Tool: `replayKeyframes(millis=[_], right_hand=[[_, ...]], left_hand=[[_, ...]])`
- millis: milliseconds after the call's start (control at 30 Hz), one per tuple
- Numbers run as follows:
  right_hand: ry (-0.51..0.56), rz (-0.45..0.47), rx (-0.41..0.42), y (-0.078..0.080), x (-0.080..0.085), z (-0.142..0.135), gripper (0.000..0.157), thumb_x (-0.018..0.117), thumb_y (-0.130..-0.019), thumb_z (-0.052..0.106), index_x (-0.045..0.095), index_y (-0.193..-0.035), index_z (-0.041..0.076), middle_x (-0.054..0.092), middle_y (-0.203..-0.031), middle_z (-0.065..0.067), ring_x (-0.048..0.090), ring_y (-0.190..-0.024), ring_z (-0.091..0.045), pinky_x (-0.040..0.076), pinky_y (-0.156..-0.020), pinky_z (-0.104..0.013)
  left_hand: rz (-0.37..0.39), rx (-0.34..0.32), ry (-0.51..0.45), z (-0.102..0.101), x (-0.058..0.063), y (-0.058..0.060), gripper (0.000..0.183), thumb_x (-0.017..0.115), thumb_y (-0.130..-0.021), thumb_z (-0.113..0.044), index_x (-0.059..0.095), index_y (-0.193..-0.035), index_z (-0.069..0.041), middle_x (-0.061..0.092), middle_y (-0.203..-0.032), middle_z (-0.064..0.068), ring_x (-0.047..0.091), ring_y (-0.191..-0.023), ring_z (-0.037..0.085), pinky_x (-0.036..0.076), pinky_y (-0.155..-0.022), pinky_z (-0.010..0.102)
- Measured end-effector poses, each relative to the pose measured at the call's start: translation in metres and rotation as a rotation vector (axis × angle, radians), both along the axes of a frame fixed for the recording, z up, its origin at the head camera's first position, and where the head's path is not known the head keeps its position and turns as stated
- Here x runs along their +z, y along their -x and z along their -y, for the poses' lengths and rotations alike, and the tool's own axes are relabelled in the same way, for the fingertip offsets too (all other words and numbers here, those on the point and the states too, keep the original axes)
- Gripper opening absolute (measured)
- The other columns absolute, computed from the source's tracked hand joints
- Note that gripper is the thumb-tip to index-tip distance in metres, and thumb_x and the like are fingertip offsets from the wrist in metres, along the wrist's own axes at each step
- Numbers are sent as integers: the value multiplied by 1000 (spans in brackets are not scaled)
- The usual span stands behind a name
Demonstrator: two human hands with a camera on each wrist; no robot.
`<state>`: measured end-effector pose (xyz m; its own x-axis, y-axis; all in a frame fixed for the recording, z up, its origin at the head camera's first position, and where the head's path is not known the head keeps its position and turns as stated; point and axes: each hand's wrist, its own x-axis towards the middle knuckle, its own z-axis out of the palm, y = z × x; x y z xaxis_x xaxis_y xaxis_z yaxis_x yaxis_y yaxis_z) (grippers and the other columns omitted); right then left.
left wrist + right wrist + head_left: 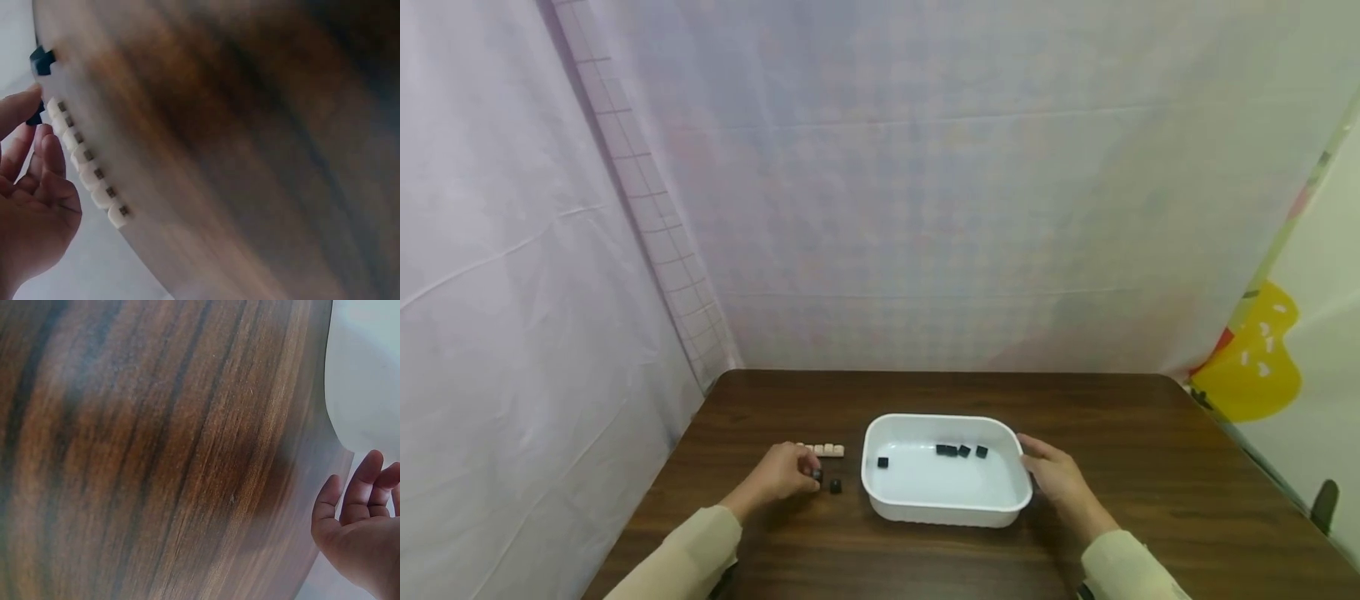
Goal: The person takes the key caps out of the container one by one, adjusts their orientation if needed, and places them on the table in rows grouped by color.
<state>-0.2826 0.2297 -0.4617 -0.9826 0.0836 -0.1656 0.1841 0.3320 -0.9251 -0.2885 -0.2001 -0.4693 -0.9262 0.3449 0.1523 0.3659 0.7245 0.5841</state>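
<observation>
At the left of the table, my left hand (786,471) pinches a small black keycap (817,475) between thumb and fingertips. Another black keycap (836,486) sits on the wood just right of that hand. Beyond the fingers runs a row of cream keycaps (87,159), partly covered by the hand in the head view. A white plastic tray (940,505) stands right of them, with one black keycap (883,462) at its left and several more black keycaps (964,451) toward the back. My right hand (1060,479) holds the tray's right rim; its thumb is hidden in the right wrist view.
The dark wooden table (805,396) ends at a pale hanging curtain (925,208) behind, with another white cloth (512,333) along the left. A yellow printed shape (1255,367) shows on the right-hand sheet.
</observation>
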Motion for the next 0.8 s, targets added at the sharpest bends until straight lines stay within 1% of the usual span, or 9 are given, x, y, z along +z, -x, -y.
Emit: replayKeyframes(millis=[100, 167, 233, 400, 567, 700, 800], right_hand=[[8, -7, -4, 0, -2, -1, 49, 49, -100, 10, 42, -146, -4, 45, -141, -34, 60, -107, -32, 53, -80, -37], [13, -5, -7, 0, -3, -2, 49, 49, -100, 10, 43, -146, -4, 45, -141, -33, 60, -105, -30, 53, -78, -35], [12, -3, -5, 0, -3, -3, 49, 49, -100, 11, 43, -146, -4, 45, -141, -33, 60, -105, -30, 53, -77, -35], [9, 7, -1, -1, -2, -3, 49, 48, -100, 12, 42, -147, -2, 44, -142, -33, 58, -110, -33, 53, -80, -37], [4, 6, 10, -1, -1, -2, 48, 48, -101, 13, 42, -147, -2, 43, -143, -32, 57, -111, -34, 52, -81, -38], [7, 10, 10, -1, -1, -2, 48, 47, -101, 12, 42, -147, -2, 44, -143, -32, 57, -111, -34, 53, -81, -39], [8, 22, 7, 0, -1, -2, 49, 47, -101, 12, 41, -148, -2, 42, -144, -33, 55, -115, -37, 52, -86, -43]], left_hand=[[32, -32, -11, -2, -5, -3, 21, 84, -68, 0, 70, -82, -5, 61, -70, -6, 53, -67, 7, 46, -63, 26], [57, -31, -25, -4, -8, -4, 20, 83, -67, 2, 69, -81, -4, 60, -69, -7, 52, -64, 6, 46, -61, 25], [64, -26, -37, -5, -9, -5, 21, 82, -66, 3, 69, -80, -4, 60, -68, -6, 52, -64, 5, 45, -60, 24], [73, -29, -73, -7, -11, -5, 20, 81, -67, 5, 69, -82, -1, 60, -68, -4, 51, -62, 7, 45, -58, 24], [105, -27, -100, -7, -11, -4, 22, 80, -67, 4, 69, -86, 0, 60, -68, -3, 52, -61, 8, 44, -56, 23], [106, -25, -89, -6, -12, -2, 22, 81, -69, 1, 70, -88, -1, 61, -69, -3, 53, -62, 8, 45, -58, 24], [98, -27, -80, -5, -12, -2, 21, 81, -69, -1, 70, -87, -1, 62, -70, -4, 54, -64, 7, 46, -60, 24]])
